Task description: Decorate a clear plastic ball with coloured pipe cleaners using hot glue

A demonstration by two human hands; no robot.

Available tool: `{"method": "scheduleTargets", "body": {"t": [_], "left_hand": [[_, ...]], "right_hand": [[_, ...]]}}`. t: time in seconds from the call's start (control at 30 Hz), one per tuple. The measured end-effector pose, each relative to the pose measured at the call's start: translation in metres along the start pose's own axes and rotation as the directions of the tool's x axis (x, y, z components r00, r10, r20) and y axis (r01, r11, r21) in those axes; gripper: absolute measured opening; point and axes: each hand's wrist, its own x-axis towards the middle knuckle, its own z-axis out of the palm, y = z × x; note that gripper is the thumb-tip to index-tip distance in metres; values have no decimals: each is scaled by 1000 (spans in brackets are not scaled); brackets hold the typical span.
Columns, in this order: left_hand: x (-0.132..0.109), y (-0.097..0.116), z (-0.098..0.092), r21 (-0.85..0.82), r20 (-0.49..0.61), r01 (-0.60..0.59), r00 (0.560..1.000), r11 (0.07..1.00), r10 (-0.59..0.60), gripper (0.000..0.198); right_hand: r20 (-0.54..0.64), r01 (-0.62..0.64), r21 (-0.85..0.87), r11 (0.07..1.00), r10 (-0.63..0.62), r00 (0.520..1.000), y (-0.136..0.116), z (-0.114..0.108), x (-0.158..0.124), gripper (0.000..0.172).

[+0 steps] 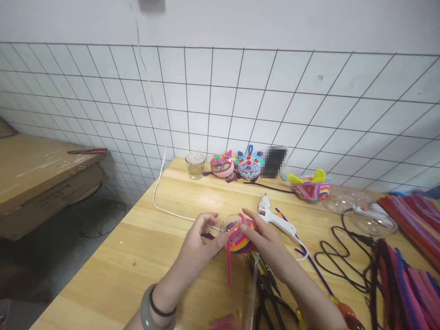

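Note:
Between my two hands is a clear plastic ball (225, 223), partly covered with rainbow rows of pipe cleaner. A pink pipe cleaner (229, 263) lies across it, and its loose end hangs down toward the table. My left hand (202, 238) holds the ball's left side, thumb against the front and fingers curled behind. From the right, my right hand (259, 233) grips the ball with thumb and fingers on the wrapped part. A white hot glue gun (277, 220) lies just beyond my right hand. Black-handled scissors (266, 293) rest below the ball.
Along the tiled wall stand a glass cup (195, 166), a pink decorated ball (222, 166), a blue-and-pink one (249, 166) and a yellow-finned one (311, 189). Clear plastic shells (374, 222), a black cable (338, 261) and pipe cleaner bundles (409, 284) lie at the right.

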Motion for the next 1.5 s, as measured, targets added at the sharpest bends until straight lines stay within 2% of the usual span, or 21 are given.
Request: {"method": "scheduleTargets", "body": {"t": [0.1, 0.17, 0.3, 0.43, 0.63, 0.77, 1.07, 1.33, 1.5], "left_hand": [[-4, 5, 0, 125, 108, -166, 982, 978, 153, 22], [-5, 8, 1, 144, 138, -181, 977, 973, 161, 16], [-2, 5, 2, 108, 110, -137, 986, 985, 126, 14], [2, 0, 4, -64, 80, -56, 995, 996, 61, 21], [1, 0, 9, -291, 48, 100, 995, 952, -90, 30], [1, 2, 6, -277, 63, 123, 992, 953, -110, 30], [2, 1, 4, -163, 99, 47, 995, 986, -31, 22], [0, 6, 7, -321, 96, 171, 984, 931, -147, 26], [0, 5, 6, -318, 79, 137, 990, 938, -117, 28]], "right_hand": [[-26, 42, -21, 999, -42, 999, 2, 1, 2, 83], [-32, 58, -23, 998, -58, 998, 4, 1, 2, 80], [-13, 51, 3, 999, -51, 999, 4, 3, 1, 76], [9, -1, 51, 999, 0, 1000, 4, 6, 0, 84], [6, -44, 102, 994, 43, 999, 6, 9, 0, 78], [-12, -50, 148, 988, 53, 999, 8, 8, 3, 74], [4, -43, 154, 987, 43, 999, 7, 10, 3, 78], [37, -56, 212, 976, 49, 998, 6, 13, 0, 66], [71, -59, 281, 958, 41, 997, 5, 16, 0, 62]]}}
